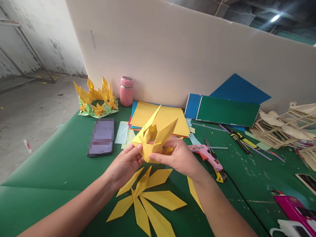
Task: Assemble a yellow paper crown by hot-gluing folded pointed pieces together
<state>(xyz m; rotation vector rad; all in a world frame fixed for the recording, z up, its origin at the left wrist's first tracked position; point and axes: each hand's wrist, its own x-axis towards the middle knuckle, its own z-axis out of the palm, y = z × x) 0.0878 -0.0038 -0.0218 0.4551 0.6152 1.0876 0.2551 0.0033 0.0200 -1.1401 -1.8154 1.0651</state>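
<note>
A folded yellow paper piece (151, 152) with tall pointed petals is held up between both hands, above the green tabletop. My left hand (132, 156) pinches its left side, thumb in front. On the right, my right hand (176, 154) grips its lower edge, with the thumb across the front and the other fingers behind, mostly hidden. Below the hands, several flat yellow paper petals (163, 199) lie fanned out around a folded petal (142, 185). Another yellow strip (194, 194) lies partly behind my right forearm.
A finished-looking paper crown (98, 98), a pink bottle (126, 92) and a phone (101, 136) stand or lie left. Behind the hands is a stack of coloured paper (160, 115). At right are a pink glue gun (207, 156), cutters (238, 140) and a wooden model (281, 123).
</note>
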